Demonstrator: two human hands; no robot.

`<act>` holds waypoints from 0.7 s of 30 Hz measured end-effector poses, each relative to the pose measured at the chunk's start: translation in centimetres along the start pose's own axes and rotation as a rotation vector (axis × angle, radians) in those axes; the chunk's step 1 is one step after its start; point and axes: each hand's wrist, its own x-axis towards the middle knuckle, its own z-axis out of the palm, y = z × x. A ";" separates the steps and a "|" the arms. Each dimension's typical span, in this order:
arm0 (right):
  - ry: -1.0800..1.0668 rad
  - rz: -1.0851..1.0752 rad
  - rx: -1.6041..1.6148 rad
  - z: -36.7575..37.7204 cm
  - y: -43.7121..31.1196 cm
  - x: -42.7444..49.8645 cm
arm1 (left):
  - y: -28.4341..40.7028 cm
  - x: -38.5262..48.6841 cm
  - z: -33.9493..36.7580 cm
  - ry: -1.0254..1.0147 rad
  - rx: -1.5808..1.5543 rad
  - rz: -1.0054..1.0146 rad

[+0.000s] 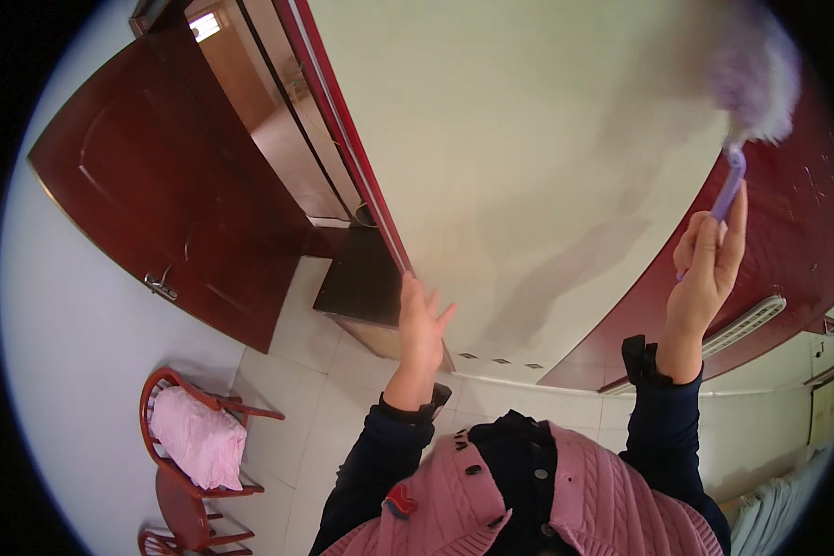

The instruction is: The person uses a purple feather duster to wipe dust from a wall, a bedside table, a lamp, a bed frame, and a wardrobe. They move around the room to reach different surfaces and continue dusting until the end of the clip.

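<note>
A duster with a fluffy purple-and-white head [757, 80] and a purple handle is raised at the upper right. My right hand [709, 260] grips its handle. The fluffy head is blurred and lies over the edge between the pale wall panel [514, 174] and the dark red panel [785, 208]; whether it touches them I cannot tell. My left hand [424, 326] has its fingers spread and rests at the lower end of the red frame edge [354, 146], beside the pale panel. It holds nothing.
A dark red door [174, 187] with a metal handle stands at the left. Near my left hand is a black-topped cabinet [361, 278]. A red wooden chair [160, 445] holds a pink cushion [198, 434]. A slotted white fixture [747, 325] sits on the red panel.
</note>
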 end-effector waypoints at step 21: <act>-0.755 -0.028 -0.561 -8.6 3.3 -1.7 | -2.4 -1.2 2.0 -0.103 0.066 -0.314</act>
